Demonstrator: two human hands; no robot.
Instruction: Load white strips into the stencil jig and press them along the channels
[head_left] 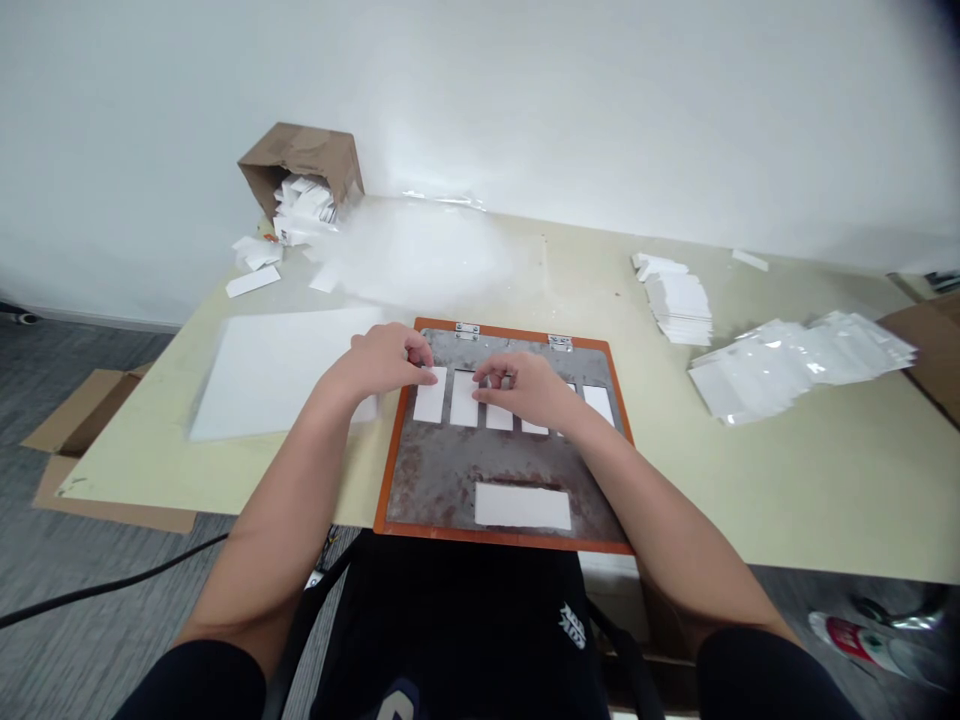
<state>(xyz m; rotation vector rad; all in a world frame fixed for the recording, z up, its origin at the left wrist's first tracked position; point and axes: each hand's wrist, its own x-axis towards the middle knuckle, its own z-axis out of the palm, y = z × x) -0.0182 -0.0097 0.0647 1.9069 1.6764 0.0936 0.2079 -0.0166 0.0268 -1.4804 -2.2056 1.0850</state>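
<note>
Clearly, a pale yellow table (pixel 750 480) stands by a white wall (pixel 525 100), over grey floor (pixel 45 385). Near its front edge lies the metal board (pixel 517 460), bearing white cards (pixel 430 402). The left hand (pixel 384 358) and right hand (pixel 529 388) curl at 2 cards; gripping, I cannot tell.

An open cardboard box (pixel 75 485) on gray carpeted floor (pixel 45 390) at left; black cable (pixel 75 600), lower left; red-labelled bottle (pixel 851 637), lower right; white wall (pixel 540 110) across the top.

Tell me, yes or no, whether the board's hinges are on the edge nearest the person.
No: both hinges sit along the far edge of the board.
</note>
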